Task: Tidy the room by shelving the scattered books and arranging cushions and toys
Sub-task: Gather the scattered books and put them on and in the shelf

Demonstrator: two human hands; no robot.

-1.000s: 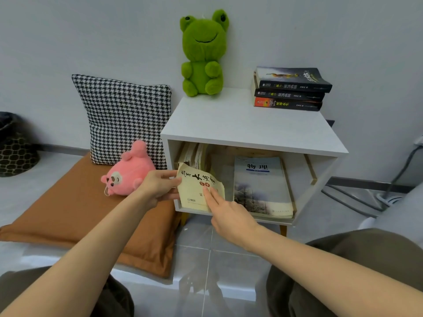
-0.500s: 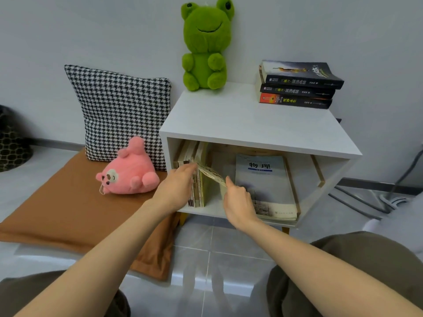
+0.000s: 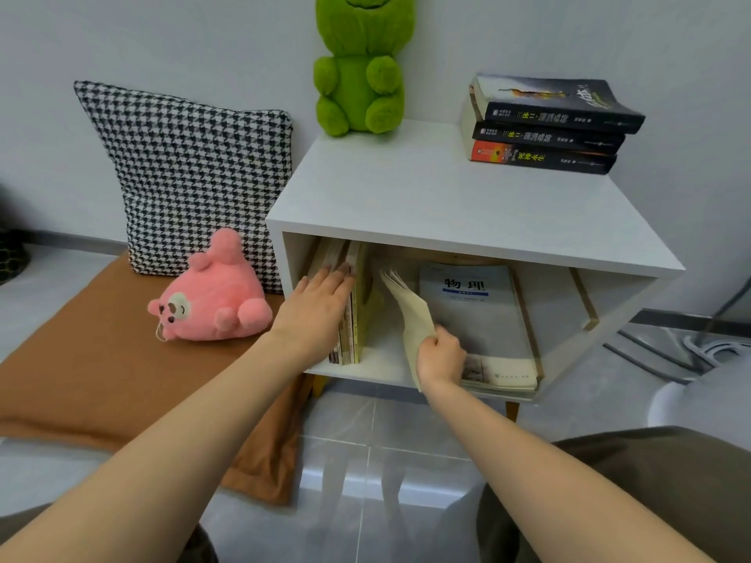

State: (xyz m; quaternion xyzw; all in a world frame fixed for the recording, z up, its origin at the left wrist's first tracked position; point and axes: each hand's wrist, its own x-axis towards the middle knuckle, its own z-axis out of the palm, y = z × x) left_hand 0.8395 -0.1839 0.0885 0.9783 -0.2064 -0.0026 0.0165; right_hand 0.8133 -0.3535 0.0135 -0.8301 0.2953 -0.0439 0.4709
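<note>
The right grip (image 3: 441,355) is pinching the near edge of a thin cream booklet (image 3: 412,314), which is leaning tilted inside the white cabinet (image 3: 426,197), between the upright books (image 3: 354,319) and the physics textbook (image 3: 475,306). The left grip (image 3: 317,302), fingers straight, is pressing against those upright books.

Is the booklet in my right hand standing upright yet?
Not yet. The booklet leans, top toward the upright books, its lower edge pinched by the right hand.
</note>
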